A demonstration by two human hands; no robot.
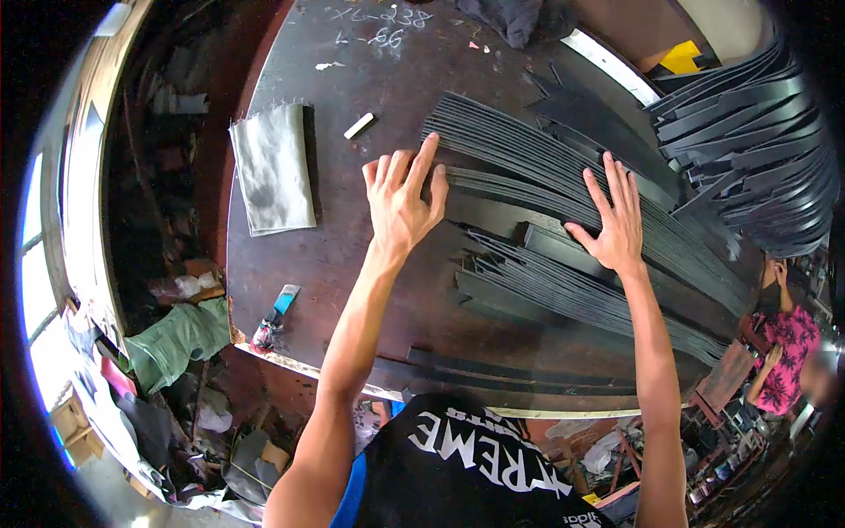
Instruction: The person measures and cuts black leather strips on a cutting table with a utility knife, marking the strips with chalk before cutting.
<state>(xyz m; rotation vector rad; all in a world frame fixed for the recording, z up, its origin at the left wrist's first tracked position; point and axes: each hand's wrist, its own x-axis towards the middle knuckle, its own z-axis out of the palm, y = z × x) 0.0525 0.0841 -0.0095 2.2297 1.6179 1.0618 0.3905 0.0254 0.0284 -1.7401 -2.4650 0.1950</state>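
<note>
— What is sitting closest?
— A black printed shirt (pixel 475 466), with both arms reaching out from it to the black strips (pixel 528 158) that are lying fanned across the middle of the dark counter (pixel 352 255).
— And the hands?
— The left hand (pixel 400 198) is resting spread on the strip ends and the right hand (pixel 616 224) is pressing flat on the fan. Neither is gripping.
— Handling?
— I'm judging them thin, limp and apt to slide, so best gathered at the ends. A chalk stick (pixel 358 126) and a grey cloth (pixel 273 167) are lying further left.

black strips (pixel 528 154) — lower layers hidden, dark cloth (pixel 510 18) — cut by top edge
</note>
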